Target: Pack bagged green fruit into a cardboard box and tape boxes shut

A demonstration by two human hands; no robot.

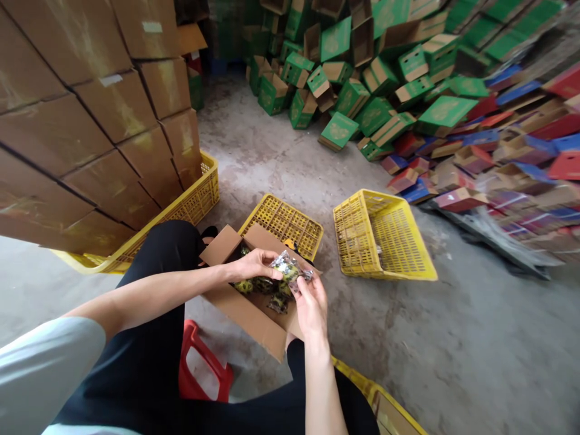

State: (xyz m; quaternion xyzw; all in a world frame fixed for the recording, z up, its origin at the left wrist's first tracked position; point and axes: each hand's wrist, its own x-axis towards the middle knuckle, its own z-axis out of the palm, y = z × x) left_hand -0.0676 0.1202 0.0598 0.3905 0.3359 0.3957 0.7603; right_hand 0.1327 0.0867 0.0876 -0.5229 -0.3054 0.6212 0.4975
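Observation:
Between my two hands is a small yellow-green item in a clear, crinkled plastic wrapper [287, 269]; its exact kind is unclear. My left hand [256, 266] pinches the wrapper's left side with thumb and fingers. On the other side my right hand [312, 302] grips its right end. Both hands are above an open cardboard box [247, 311] with its flaps spread out. Several similar wrapped yellow-green pieces [244, 286] lie inside, partly hidden by my hands and wrists.
A yellow crate [348, 235] lies tipped on the floor to the right, and another yellow crate [296, 208] sits behind the box. Stacked cartons [86, 127] rise at left. Piled green boxes [339, 130] and red-blue boxes [462, 199] fill the back. A red stool [224, 380] is below.

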